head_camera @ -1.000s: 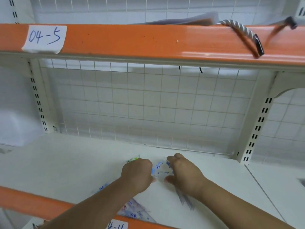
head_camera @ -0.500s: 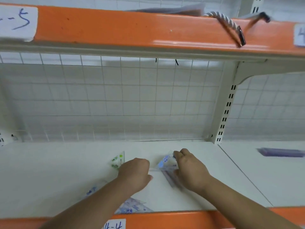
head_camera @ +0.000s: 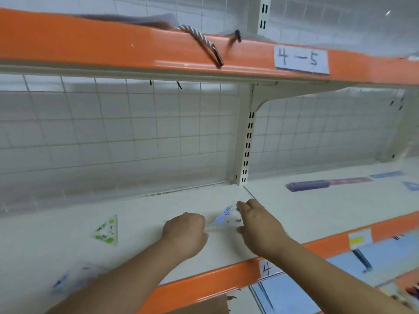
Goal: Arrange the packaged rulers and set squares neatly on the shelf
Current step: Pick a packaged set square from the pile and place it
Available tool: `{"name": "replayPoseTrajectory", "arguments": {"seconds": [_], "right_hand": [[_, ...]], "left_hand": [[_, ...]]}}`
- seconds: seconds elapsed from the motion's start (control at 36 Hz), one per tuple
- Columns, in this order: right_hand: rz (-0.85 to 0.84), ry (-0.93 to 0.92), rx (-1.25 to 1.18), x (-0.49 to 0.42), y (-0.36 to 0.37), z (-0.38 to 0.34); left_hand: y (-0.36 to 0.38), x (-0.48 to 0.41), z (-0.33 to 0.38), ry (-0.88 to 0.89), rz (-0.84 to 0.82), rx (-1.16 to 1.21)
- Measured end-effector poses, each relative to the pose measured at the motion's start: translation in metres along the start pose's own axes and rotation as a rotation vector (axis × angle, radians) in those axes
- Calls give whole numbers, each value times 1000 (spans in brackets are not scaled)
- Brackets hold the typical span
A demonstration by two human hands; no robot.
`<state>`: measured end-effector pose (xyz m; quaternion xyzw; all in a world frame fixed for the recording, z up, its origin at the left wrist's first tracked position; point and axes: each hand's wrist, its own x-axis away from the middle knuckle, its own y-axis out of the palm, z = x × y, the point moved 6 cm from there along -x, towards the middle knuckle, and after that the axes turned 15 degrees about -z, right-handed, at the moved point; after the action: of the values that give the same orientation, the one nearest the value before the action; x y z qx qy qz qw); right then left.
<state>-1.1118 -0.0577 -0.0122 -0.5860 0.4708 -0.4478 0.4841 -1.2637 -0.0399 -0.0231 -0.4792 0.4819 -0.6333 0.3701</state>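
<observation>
Toward six o'clock in your head view, both your hands meet on the white shelf (head_camera: 158, 207). Your left hand (head_camera: 184, 232) is curled, fist-like, on the nine o'clock corner of the blue-printed set square packet (head_camera: 224, 219). Your right hand (head_camera: 260, 227) pinches its three o'clock side, fingers above, thumb below. At nine o'clock of your left hand a green set square (head_camera: 107, 230) lies flat, well apart. At two o'clock, on the next bay, lie purple ruler packs (head_camera: 317, 184).

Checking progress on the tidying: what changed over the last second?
The left hand and right hand carried the blue set square rightward along the shelf, away from the green set square, toward the post. Both still grip it; the green one has not moved.
</observation>
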Motion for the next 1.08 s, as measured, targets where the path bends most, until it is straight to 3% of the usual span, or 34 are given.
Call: {"name": "replayPoseTrajectory", "arguments": {"seconds": [0.69, 1.08], "right_hand": [[20, 84, 38, 129, -27, 219], [2, 95, -24, 156, -26, 307]], "left_hand": [[21, 19, 248, 72, 21, 6], [28, -7, 342, 115, -1, -19]]}}
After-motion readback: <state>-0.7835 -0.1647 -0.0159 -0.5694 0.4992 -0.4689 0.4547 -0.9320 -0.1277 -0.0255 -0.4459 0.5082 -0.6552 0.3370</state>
